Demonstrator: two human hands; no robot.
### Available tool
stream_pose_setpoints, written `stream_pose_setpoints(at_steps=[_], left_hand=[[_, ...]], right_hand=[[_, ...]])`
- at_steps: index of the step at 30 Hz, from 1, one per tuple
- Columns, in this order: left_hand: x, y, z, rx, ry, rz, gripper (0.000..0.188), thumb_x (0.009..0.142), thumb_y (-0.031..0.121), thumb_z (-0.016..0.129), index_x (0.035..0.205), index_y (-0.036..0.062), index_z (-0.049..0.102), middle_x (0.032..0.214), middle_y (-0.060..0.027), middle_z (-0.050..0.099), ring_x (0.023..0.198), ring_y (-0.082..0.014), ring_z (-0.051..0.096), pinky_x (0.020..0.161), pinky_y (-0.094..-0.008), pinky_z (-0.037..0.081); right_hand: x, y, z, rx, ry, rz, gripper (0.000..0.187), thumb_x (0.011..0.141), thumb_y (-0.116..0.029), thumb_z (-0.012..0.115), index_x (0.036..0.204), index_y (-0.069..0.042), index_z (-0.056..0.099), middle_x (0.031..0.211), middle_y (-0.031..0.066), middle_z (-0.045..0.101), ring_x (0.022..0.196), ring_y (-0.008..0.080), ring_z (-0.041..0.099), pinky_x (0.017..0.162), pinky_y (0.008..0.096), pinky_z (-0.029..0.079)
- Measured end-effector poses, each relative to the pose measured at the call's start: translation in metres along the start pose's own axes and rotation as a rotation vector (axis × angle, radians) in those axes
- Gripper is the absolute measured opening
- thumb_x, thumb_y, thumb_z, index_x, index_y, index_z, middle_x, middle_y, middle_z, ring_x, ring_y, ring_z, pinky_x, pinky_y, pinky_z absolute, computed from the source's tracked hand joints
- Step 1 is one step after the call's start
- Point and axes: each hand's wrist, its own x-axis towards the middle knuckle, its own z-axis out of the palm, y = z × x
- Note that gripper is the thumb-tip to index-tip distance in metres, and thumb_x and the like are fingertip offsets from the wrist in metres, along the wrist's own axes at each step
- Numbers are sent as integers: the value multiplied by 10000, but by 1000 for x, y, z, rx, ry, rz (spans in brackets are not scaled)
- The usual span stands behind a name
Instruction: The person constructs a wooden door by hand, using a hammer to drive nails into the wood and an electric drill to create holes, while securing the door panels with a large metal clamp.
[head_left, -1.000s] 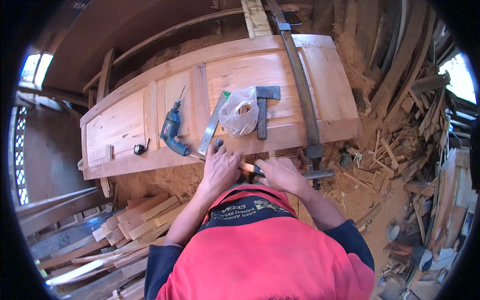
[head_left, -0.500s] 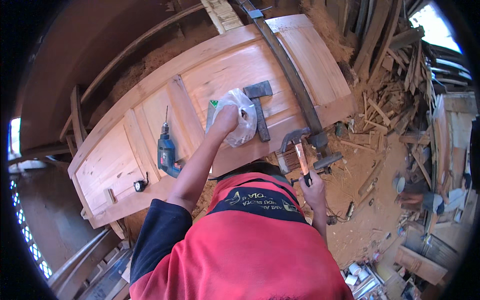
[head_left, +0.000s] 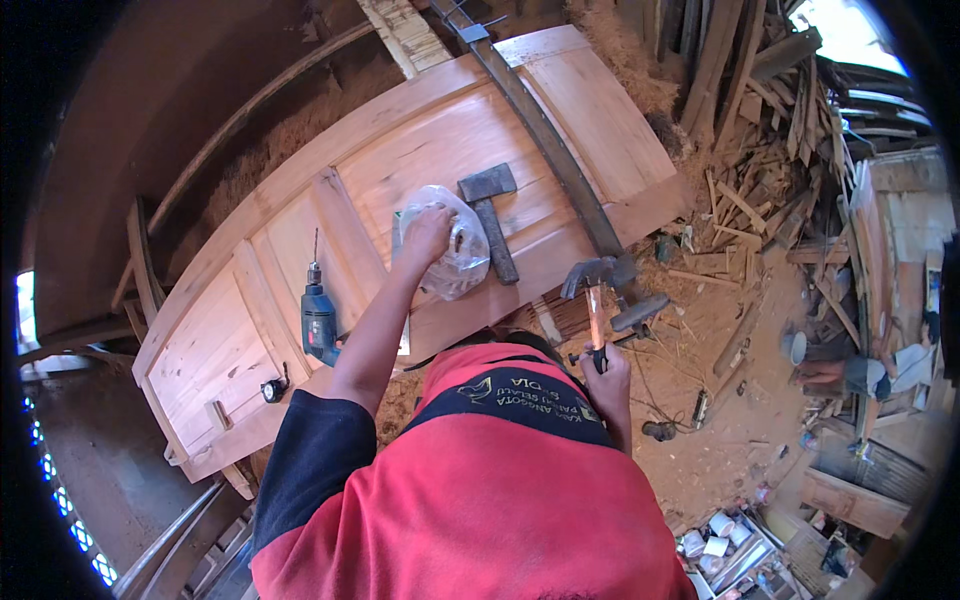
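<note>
My left hand (head_left: 428,236) is at the mouth of a clear plastic bag (head_left: 466,262) lying on a wooden door panel (head_left: 420,145). Its fingers curl down into the plastic, and their tips are hidden, so what they hold cannot be made out. Small dark contents show faintly through the bag. Just right of the bag lies a mallet (head_left: 490,183) with a dark block head. Off the panel's near edge, my right hand (head_left: 608,375) is wrapped round the black grip of a claw hammer (head_left: 596,312), its head pointing away from me.
A long metal bar clamp (head_left: 550,135) crosses the panel's right part. On the left lie a blue power drill (head_left: 319,325), a tape measure (head_left: 273,389) and a small wood block (head_left: 218,414). Scrap wood (head_left: 750,205) is heaped at right; another person (head_left: 880,372) is at the far right.
The view has shifted, so the panel and tools sit slightly further left. My left hand stays at the bag, with its fingers lower in the plastic. The hammer is still in my right hand.
</note>
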Motion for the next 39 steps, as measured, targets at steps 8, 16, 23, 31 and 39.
stream_pose_setpoints(at_steps=[8,16,23,31,39], left_hand=[[0,8,-2,451,-364,-77,355,831,147,628,1179,146,700,1219,-151,650,1140,-363,618,976,-503,465],[9,27,8,532,-356,-80,290,821,177,641,1100,103,676,1132,-179,679,1056,-376,652,885,-501,525],[1,10,6,609,-221,175,185,899,151,542,1038,60,622,1019,-173,679,1020,-339,651,845,-490,510],[-10,-23,-55,-325,-291,-384,305,940,101,518,1200,-3,638,926,-163,705,865,-258,697,775,-372,562],[-13,5,-88,-2050,-92,-498,416,995,160,483,1375,-10,468,1190,-186,653,1060,-299,672,917,-417,581]], right_hand=[[26,55,-27,116,52,-172,193,875,-111,688,1036,-6,668,575,-14,477,476,74,472,453,293,358],[48,83,-35,348,125,-78,133,905,-87,665,1016,-15,649,579,-45,464,469,59,467,440,263,361],[52,89,-46,465,197,-2,126,894,-119,673,989,-38,653,648,-24,476,581,67,431,533,281,362],[52,86,-57,421,173,86,121,897,-112,666,992,-38,647,612,-19,469,504,86,472,469,286,383],[66,75,-45,457,181,37,104,907,-109,667,968,-31,638,590,-22,482,479,76,481,441,284,371]])
